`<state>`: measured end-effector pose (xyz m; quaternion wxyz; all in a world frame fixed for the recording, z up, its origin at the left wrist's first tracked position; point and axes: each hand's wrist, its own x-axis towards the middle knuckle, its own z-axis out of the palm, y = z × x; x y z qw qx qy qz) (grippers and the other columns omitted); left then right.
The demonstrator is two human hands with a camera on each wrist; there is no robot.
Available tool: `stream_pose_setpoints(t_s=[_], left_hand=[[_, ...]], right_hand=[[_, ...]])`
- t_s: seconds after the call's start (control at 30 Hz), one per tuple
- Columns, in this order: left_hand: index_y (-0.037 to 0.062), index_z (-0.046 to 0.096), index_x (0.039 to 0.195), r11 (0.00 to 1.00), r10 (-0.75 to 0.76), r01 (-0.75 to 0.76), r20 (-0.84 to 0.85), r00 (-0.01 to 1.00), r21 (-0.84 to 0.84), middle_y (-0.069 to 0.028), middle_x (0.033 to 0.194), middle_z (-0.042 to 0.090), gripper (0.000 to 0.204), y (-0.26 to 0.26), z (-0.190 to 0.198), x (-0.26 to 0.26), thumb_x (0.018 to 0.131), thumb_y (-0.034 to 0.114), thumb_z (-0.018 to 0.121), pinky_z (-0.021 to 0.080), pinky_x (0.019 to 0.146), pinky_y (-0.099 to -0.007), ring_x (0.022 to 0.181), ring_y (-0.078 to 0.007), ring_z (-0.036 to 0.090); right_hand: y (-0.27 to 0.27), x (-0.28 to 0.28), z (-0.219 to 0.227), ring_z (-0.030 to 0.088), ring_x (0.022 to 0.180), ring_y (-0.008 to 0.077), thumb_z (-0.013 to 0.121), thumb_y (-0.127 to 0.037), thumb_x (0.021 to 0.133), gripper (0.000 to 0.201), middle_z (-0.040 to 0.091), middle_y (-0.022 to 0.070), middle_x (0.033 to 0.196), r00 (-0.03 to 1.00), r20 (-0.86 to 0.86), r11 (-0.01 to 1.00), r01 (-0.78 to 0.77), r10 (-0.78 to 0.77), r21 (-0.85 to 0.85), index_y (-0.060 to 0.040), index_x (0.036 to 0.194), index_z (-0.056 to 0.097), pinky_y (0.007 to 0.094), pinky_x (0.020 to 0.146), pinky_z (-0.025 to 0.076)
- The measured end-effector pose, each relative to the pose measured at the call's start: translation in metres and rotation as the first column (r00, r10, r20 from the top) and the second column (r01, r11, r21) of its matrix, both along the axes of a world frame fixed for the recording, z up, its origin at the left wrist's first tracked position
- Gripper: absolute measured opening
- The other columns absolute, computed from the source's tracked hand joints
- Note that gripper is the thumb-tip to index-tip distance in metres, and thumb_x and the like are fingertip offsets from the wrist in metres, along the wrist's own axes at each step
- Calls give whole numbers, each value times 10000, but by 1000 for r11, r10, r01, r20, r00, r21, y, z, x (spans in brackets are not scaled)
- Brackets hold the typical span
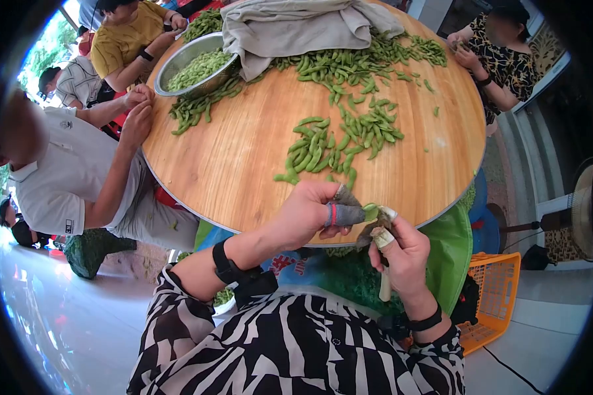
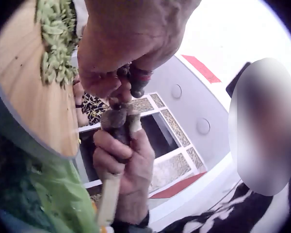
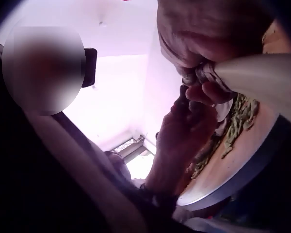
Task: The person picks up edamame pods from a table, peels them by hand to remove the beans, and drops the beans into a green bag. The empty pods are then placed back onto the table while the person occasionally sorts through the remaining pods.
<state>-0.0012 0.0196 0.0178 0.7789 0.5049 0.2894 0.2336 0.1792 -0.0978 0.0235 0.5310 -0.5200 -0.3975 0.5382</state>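
Close to the near table edge, my left hand, its thumb and finger covered in grey cloth sleeves, pinches a green edamame pod. Against the pod's other end are the fingertips of my right hand, which wear pale and dark wraps. Curled right fingers also grip a pale, flat, handle-like piece that sticks out below the palm; its other end is hidden. The left wrist view shows the same pale piece under the right hand. Loose edamame pods lie on the tabletop just beyond my hands.
The round wooden table bears a large pod heap partly under a grey cloth. A metal bowl of shelled beans stands at the left. People sit around the table. An orange basket is at my right; green sheeting hangs below the edge.
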Motion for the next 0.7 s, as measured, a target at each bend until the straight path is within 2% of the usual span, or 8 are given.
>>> stream_pose_setpoints(t_s=[0.03, 0.1, 0.13, 0.23, 0.33, 0.47, 0.57, 0.7], left_hand=[[4, 654, 905, 977, -31, 49, 91, 995, -207, -56, 718, 636, 106, 2, -5, 0, 858, 95, 678, 374, 455, -217, 550, -93, 547], [3, 647, 911, 963, -38, 75, 145, 989, -258, -56, 710, 628, 105, 1, -10, -1, 854, 86, 678, 360, 446, -214, 542, -94, 542], [2, 639, 916, 946, -42, 102, 199, 979, -307, -57, 701, 621, 107, -1, -11, -2, 851, 78, 677, 347, 436, -212, 533, -95, 537], [7, 631, 916, 904, -78, 138, 162, 984, -404, -47, 685, 605, 110, -6, -8, 1, 855, 87, 676, 321, 425, -204, 506, -79, 497], [14, 623, 904, 863, -75, 182, 237, 969, -471, -33, 669, 584, 97, -8, -7, 1, 865, 92, 666, 309, 418, -203, 484, -72, 458], [23, 619, 889, 851, -62, 204, 293, 954, -484, -26, 668, 578, 85, -11, -13, 2, 873, 96, 658, 297, 418, -198, 479, -67, 441], [28, 616, 876, 863, -46, 185, 290, 956, -471, -14, 666, 564, 75, -12, -14, 5, 878, 93, 654, 288, 423, -196, 481, -58, 426], [28, 634, 943, 973, -104, 119, 81, 991, -198, 7, 667, 543, 83, -16, -13, 5, 898, 97, 636, 294, 426, -205, 499, -44, 423]], right_hand=[[2, -1, 2, 533, 577, 89, 581, -86, 931, 346, 601, 57, 890, 1000, 1, 1000, -1, 1, 3, 40, 1251, 540, 195, 486, 418], [3, -5, 6, 565, 689, 91, 651, -45, 871, 321, 596, 42, 887, 980, 114, 980, 144, -160, 138, 37, 1171, 571, 205, 629, 464], [5, -6, 6, 565, 689, 91, 651, -45, 871, 321, 596, 42, 887, 980, 111, 980, 146, -162, 135, 37, 1171, 571, 205, 629, 464], [16, 1, 3, 565, 841, 88, 693, -8, 809, 253, 597, 23, 908, 923, 370, 962, 1, -106, 272, 10, 1029, 569, 238, 752, 472], [16, 3, 3, 549, 829, 85, 700, -16, 802, 257, 586, 28, 897, 949, 314, 978, -31, -36, 208, -1, 1021, 568, 234, 746, 460], [14, 2, 5, 544, 813, 88, 696, -5, 793, 263, 582, 24, 894, 961, 278, 980, -46, -10, 192, -2, 1024, 571, 232, 739, 457], [10, 0, 1, 541, 787, 89, 693, 8, 784, 268, 580, 12, 876, 973, 231, 997, -28, 10, 77, -3, 1022, 570, 232, 730, 458], [9, 3, 7, 525, 718, 74, 651, 8, 802, 205, 568, -6, 811, 976, 219, 999, -14, 5, 37, -1, 992, 575, 224, 659, 447]])
